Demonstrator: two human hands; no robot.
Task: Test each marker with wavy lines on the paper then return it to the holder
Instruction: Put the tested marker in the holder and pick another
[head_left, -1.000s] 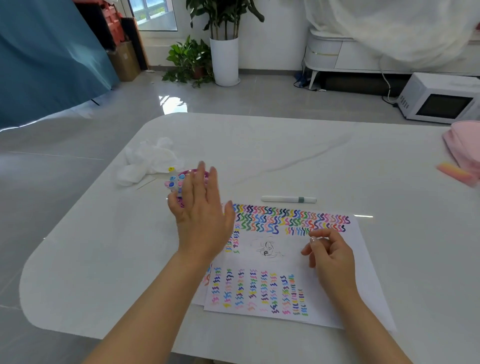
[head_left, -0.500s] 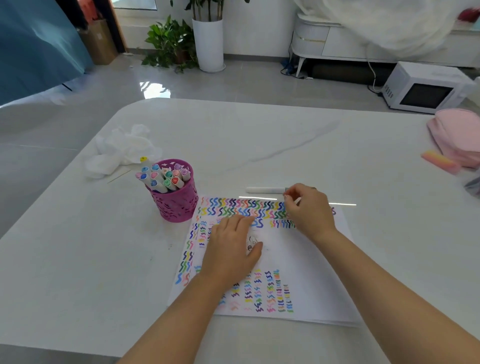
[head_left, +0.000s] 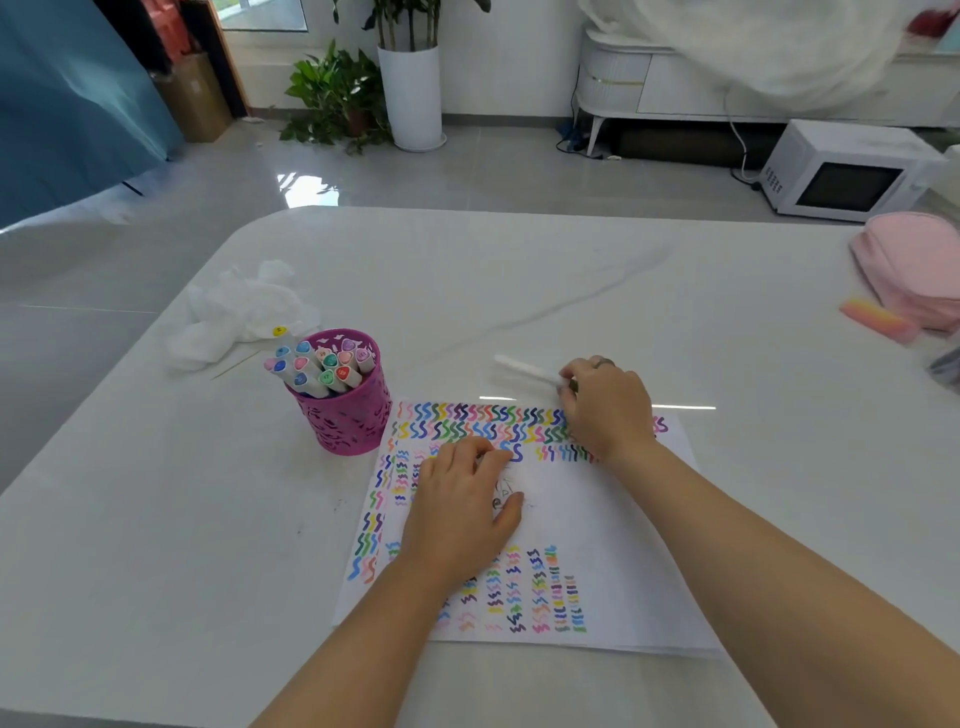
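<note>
A white sheet of paper covered with rows of coloured wavy lines lies on the white table. My left hand rests flat on the paper near its middle. Just beyond the paper's far edge, my right hand grips one end of a white marker, whose other end points left and sits slightly raised. A magenta perforated holder with several capped markers stands left of the paper.
Crumpled white tissue lies behind the holder with a thin stick beside it. A pink pouch and a pink-orange eraser sit at the table's right edge. Plants and a microwave stand on the floor beyond.
My left hand came down from near the holder onto the paper. My right hand reached from the paper to the marker lying beyond it and took hold of it, tilting it up.
</note>
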